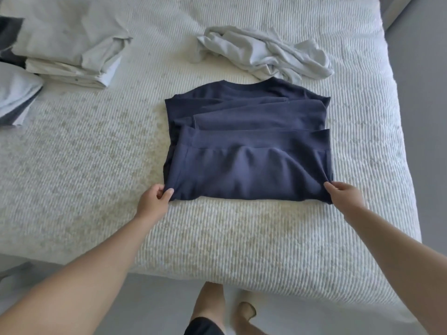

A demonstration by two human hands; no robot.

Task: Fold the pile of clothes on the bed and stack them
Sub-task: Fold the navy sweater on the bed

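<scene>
One garment unfolded: pale shirt point(266, 53), far | navy sweatshirt point(246, 143) half-folded, left hand point(154, 198) and right hand point(343, 193) fingers pinching near corners | folded stack point(70, 47) far left on bed point(72, 165)

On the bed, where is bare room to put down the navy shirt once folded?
Bare bed lies left of the navy shirt, between it and the folded stack. Another strip runs along the near edge, between both hands. Behind the shirt it is crowded: the crumpled light garment touches its collar.

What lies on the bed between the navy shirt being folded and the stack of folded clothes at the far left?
Nothing: in the head view, only bare white bedspread lies between the navy shirt and the folded stack.
</scene>
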